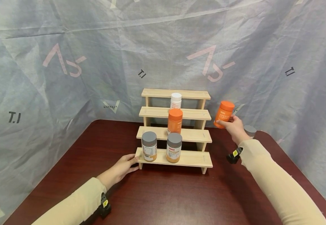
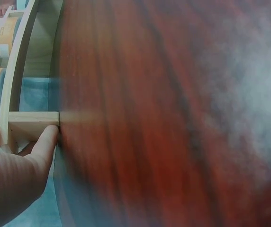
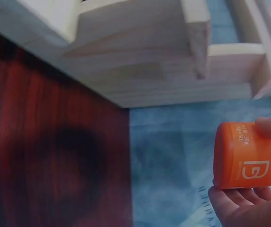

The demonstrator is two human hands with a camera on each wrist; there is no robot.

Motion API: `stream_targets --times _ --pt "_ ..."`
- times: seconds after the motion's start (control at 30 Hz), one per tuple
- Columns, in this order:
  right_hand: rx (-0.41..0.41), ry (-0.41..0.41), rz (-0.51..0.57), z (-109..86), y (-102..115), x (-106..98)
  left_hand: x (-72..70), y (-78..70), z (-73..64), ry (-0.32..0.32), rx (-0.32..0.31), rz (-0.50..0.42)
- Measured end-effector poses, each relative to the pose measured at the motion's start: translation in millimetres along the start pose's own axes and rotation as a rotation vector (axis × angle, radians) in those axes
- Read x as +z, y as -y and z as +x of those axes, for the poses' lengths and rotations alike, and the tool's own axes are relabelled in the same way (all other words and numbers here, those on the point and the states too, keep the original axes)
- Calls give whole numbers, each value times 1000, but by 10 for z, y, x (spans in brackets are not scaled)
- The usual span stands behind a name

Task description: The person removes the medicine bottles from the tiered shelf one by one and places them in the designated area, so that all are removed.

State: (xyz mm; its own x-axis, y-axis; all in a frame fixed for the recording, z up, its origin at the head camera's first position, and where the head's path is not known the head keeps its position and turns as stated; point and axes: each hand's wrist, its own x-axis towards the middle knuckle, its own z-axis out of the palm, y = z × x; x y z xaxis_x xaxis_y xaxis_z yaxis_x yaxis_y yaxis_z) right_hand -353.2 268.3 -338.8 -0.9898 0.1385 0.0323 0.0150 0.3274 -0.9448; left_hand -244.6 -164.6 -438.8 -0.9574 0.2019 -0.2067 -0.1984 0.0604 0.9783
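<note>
Orange bottle [image 3: 242,158], printed "36g" with white "B"-like logo, was held in grip of right hand [image 1: 234,126], raised above worktop [image 1: 163,200] just right of wooden rack [image 1: 195,158]. Left hand [image 1: 123,167] pinched lowest step at left corner. Grey-lidded jars [image 1: 149,147] stood there, small print unreadable. Grey backdrop [image 1: 117,53] bore black "T.I".

Orange bottle [image 1: 223,113] tilted, aloft beside tiered wooden rack [image 1: 193,159]
</note>
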Motion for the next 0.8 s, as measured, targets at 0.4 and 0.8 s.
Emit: stream_targets --times 0.4,0.8 --pt "42 -35 -16 30 -325 -57 -1 -1 10 -3 5 8" --pt "54 -68 -61 46 -565 -113 11 5 -2 -14 9 21"
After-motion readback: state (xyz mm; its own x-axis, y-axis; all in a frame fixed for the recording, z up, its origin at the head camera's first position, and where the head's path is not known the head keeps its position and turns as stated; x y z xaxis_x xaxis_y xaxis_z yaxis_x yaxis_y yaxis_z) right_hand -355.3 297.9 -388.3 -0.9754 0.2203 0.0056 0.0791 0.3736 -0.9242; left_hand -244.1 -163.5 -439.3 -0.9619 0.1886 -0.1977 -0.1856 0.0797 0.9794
